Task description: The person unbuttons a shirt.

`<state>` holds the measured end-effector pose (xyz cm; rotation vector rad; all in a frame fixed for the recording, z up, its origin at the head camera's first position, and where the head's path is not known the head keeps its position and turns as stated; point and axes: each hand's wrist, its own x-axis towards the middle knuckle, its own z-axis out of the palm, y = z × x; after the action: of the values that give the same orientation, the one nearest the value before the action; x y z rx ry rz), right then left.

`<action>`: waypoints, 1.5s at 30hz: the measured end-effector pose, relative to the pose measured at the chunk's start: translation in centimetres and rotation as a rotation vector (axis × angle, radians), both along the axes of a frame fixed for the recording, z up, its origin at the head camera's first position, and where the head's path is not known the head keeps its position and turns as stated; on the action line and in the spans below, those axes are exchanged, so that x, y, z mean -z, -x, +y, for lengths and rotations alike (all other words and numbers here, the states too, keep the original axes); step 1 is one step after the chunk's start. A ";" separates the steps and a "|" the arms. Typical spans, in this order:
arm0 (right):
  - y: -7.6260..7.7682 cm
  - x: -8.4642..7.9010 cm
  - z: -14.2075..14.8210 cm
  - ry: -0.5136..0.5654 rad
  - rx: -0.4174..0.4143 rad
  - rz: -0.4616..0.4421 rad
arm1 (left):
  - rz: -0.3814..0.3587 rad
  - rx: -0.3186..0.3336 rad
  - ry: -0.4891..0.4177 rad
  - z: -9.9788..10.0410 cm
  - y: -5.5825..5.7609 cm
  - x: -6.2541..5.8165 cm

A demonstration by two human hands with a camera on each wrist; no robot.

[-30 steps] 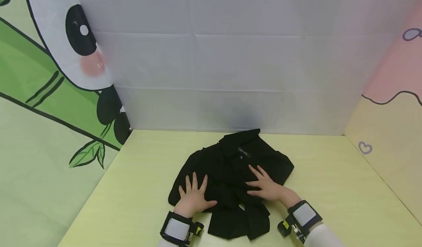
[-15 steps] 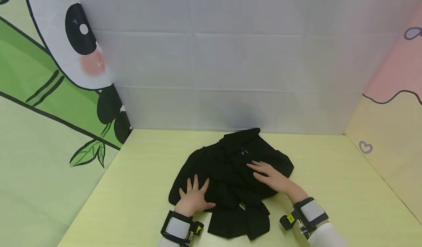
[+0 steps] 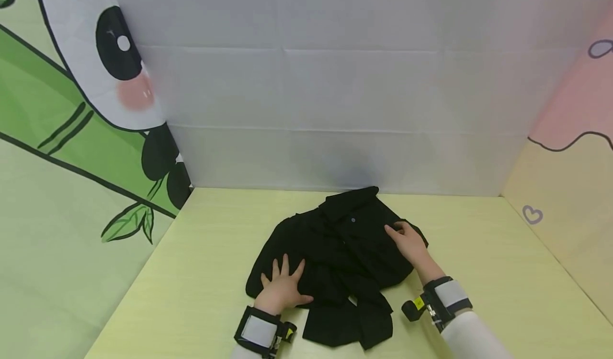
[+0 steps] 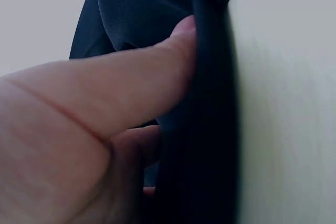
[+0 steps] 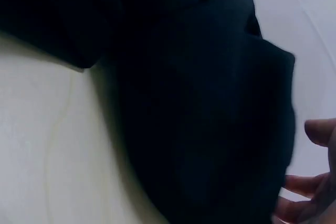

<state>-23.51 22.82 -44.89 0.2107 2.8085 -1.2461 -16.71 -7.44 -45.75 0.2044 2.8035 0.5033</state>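
Observation:
A black buttoned shirt (image 3: 330, 252) lies bunched on the table, its collar (image 3: 351, 199) pointing to the back and a small button (image 3: 353, 220) showing below it. My left hand (image 3: 280, 292) rests on the garment's lower left part with fingers spread; in the left wrist view the thumb (image 4: 152, 77) lies against the dark cloth (image 4: 210, 124). At the garment's right side is my right hand (image 3: 407, 244), thumb held apart from the bent fingers. The right wrist view shows its fingertips (image 5: 299, 184) right at the cloth's edge (image 5: 210, 114), with the thumb off the fabric.
The pale yellow table (image 3: 206, 252) ends at a grey-white back wall (image 3: 306, 98). Printed panels flank it, a green one (image 3: 57, 231) on the left and a pink and cream one (image 3: 565, 189) on the right. Both wrists wear strapped cameras.
My right hand has moved from the shirt's middle to its upper right side, and its spread fingers have drawn in. The left hand stays where it was.

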 end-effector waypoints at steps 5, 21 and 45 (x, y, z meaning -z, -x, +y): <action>0.5 1.2 -0.5 -0.062 -0.046 -0.049 | -0.008 -0.003 -0.004 0.1 -0.2 0.0; 0.2 0.5 -1.5 -0.151 -0.071 0.179 | 0.012 -0.005 -0.006 0.2 -0.1 -0.1; -2.9 -3.6 -5.0 0.034 -0.383 0.575 | 0.011 0.000 0.003 0.2 -0.1 -0.3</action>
<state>-20.59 17.81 -41.30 -0.7709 3.0390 -1.4260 -16.63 -7.27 -45.50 0.2065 2.8154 0.4990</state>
